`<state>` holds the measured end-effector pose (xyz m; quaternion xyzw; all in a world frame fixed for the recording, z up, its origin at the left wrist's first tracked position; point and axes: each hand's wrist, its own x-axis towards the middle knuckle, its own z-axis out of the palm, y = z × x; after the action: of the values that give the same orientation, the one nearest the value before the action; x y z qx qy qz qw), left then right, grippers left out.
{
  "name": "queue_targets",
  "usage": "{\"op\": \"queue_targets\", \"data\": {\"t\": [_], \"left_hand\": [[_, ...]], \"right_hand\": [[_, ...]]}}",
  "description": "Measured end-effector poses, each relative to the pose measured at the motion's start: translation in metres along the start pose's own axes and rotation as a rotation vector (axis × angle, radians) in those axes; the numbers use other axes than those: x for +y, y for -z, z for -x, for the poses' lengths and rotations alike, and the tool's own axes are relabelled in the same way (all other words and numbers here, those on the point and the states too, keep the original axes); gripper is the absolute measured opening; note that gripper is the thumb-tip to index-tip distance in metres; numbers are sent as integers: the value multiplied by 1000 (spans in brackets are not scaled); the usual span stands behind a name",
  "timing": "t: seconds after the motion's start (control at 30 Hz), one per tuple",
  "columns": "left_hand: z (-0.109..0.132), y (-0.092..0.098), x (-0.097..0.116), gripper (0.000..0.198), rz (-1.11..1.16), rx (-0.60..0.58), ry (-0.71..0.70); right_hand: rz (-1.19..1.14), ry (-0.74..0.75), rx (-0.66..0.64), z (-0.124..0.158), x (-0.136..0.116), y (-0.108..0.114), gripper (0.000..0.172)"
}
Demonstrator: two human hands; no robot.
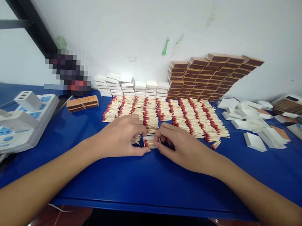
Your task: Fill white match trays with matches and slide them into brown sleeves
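Observation:
A small white matchbox tray [149, 139] with red-tipped matches in it lies on the blue table between my hands. My left hand [125, 136] curls around the tray's left end, thumb at the near side and fingers at the far side. At the tray's right end, my right hand [181, 145] has thumb and forefinger pinched together over the matches; what sits between those fingertips is too small to make out. Just beyond both hands, rows of loose matches [193, 117] are spread out. A few matches [136, 139] show under my left palm.
White trays [139, 87] and brown matchboxes [203, 77] stand stacked along the wall. White trays [256, 123] lie heaped at right, near a phone [293, 105]. A bundled matchbox pack [82, 103] and a power strip [24, 123] sit at left. The table's front edge [156, 209] runs below.

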<state>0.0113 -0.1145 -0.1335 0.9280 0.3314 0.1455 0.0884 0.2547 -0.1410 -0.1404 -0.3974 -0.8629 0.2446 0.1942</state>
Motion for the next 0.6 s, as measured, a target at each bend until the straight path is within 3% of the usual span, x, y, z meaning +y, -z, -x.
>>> {"op": "queue_targets", "data": {"t": [0.2, 0.6], "left_hand": [[2, 4, 2, 29, 33, -33, -14], [3, 10, 5, 30, 38, -56, -3]], "right_hand": [[25, -3, 179, -8, 13, -2, 8], [132, 66, 179, -18, 28, -18, 4]]}}
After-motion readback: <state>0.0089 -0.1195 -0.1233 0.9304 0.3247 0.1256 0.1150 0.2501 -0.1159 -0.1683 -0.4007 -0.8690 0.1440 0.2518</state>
